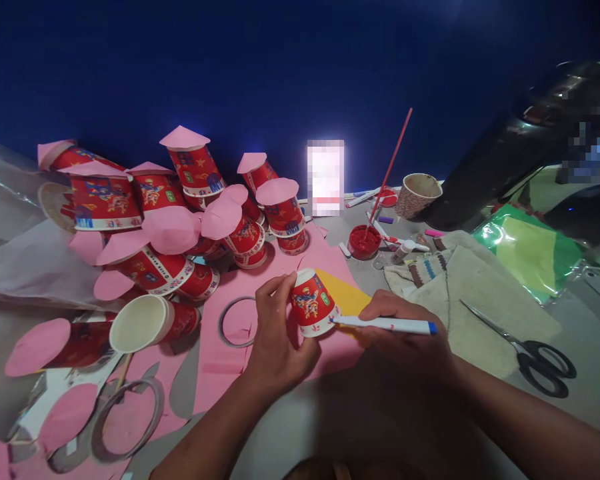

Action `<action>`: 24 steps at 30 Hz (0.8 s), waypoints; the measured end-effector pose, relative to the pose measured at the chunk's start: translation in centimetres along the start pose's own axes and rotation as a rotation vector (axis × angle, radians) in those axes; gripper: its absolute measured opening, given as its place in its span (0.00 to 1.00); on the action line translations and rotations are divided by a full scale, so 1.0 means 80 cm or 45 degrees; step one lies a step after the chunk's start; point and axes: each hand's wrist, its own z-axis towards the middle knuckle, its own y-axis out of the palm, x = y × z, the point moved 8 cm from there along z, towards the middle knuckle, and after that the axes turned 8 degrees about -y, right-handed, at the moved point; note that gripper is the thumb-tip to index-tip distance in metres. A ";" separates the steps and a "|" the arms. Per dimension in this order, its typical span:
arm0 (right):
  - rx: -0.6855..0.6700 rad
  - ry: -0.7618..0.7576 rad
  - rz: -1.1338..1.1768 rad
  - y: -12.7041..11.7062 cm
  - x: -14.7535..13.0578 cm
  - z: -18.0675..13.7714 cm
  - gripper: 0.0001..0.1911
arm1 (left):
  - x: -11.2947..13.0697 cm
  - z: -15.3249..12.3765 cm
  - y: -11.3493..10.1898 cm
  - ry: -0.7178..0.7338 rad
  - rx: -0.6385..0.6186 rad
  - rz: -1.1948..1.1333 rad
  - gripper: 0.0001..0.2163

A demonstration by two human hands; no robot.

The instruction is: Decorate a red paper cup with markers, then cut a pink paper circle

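Note:
My left hand (280,333) grips a red printed paper cup (313,300), which stands mouth down with its white rim lowest. In my right hand (407,327) is a white marker (393,325) with a blue end. Its tip meets the right side of the cup, near the rim. Under and behind the cup lie pink paper (275,273) and a yellow sheet (343,293). To the left of my left hand a roll of tape (221,323) rests on the pink paper.
Several red cups with pink paper cones (195,160) crowd the left side. A white-mouthed cup (137,323) and a larger tape roll (97,433) lie nearer. On the right are scissors (523,350), a cloth (485,293), a red paint pot (364,243) and a patterned cup (419,197).

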 end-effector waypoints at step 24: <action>0.076 0.259 -0.073 -0.009 0.009 0.004 0.04 | 0.001 0.000 -0.002 -0.025 0.035 -0.017 0.40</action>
